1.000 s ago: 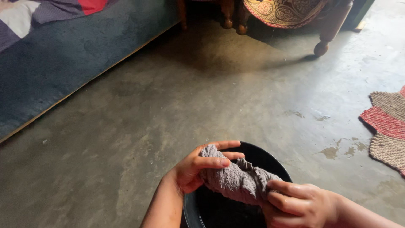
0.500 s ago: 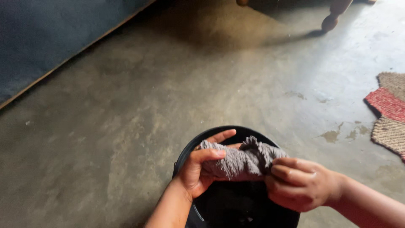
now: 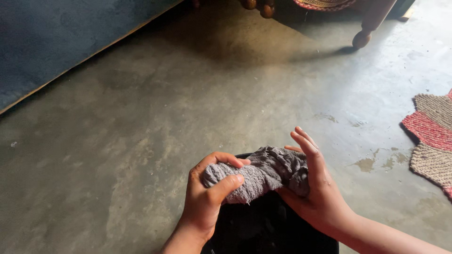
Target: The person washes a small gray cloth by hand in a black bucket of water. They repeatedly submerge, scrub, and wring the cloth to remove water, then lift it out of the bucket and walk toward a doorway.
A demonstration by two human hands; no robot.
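A wet grey cloth [image 3: 262, 173], twisted into a thick roll, is held above a black bucket [image 3: 263, 230] at the bottom of the view. My left hand [image 3: 207, 197] is wrapped around the cloth's left end, fingers closed over it. My right hand [image 3: 313, 188] rests flat against the cloth's right end, palm pressed to it and fingers stretched out and upward. Most of the bucket's rim is hidden behind my hands and the cloth.
Bare grey concrete floor [image 3: 188, 108] with damp spots [image 3: 369, 163] to the right. A woven red and tan mat [image 3: 433, 141] lies at the right edge. A dark blue mattress edge [image 3: 56, 42] runs along the upper left. Carved wooden furniture legs [image 3: 361, 40] stand at the top.
My right hand has opened from a closed grip to a flat palm against the cloth. The cloth has risen and bunched up tighter, and my left hand closed further around its end.
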